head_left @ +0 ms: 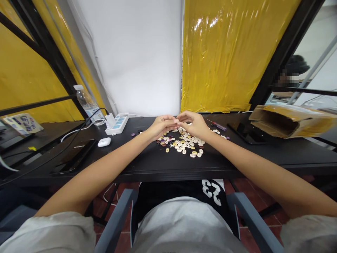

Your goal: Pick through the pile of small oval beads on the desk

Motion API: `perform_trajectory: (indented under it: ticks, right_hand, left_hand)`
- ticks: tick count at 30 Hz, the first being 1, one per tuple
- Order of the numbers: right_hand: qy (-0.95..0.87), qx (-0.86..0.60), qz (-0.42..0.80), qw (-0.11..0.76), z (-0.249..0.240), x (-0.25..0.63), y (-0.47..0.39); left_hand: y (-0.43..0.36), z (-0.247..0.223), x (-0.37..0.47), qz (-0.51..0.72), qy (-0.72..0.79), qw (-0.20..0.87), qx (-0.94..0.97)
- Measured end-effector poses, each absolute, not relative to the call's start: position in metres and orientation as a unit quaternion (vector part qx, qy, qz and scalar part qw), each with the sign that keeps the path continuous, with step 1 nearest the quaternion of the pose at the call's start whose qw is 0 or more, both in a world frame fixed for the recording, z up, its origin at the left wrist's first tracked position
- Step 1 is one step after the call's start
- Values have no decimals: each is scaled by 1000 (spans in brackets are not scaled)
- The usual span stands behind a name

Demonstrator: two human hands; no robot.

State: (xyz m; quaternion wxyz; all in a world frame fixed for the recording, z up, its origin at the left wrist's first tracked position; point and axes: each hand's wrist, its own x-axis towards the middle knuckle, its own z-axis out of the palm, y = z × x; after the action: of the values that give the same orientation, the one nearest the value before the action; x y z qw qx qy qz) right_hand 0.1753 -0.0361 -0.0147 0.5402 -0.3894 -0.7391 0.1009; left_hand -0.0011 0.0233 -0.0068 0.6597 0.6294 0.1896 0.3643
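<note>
My left hand [164, 126] and my right hand [194, 123] meet over the far half of the black table. Thumbs and fingertips of both are pinched together around a small pale oval piece [178, 121], mostly covered by the fingers. Below and around them lies a loose heap of small flat oval pieces [184, 142], mostly cream with some yellow, dark red and purple ones. They carry small holes or marks, too tiny to make out. Part of the heap is hidden behind my right hand.
A screwdriver [216, 124] lies beyond my right hand, beside a dark phone [246, 133] and an open cardboard box [289, 121]. On the left are a power strip [118, 123], a white earbud case [104, 142], a water bottle [88, 102], cables and a dark tablet [75, 156].
</note>
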Motion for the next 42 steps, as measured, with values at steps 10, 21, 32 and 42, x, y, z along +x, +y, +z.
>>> perform_trajectory:
  ticks: [10, 21, 32, 42]
  right_hand:
    - [-748, -415, 95, 509, -21, 180, -31]
    - [-741, -439, 83, 501, -19, 177, -33]
    - [-752, -452, 66, 475, -22, 179, -29]
    - [-727, -567, 54, 384, -22, 194, -22]
  left_hand:
    - [23, -10, 0, 369, 209, 643, 638]
    - [23, -11, 3, 389, 223, 629, 635]
    - [25, -8, 2, 373, 264, 621, 636]
    - [38, 0, -7, 408, 327, 610, 596]
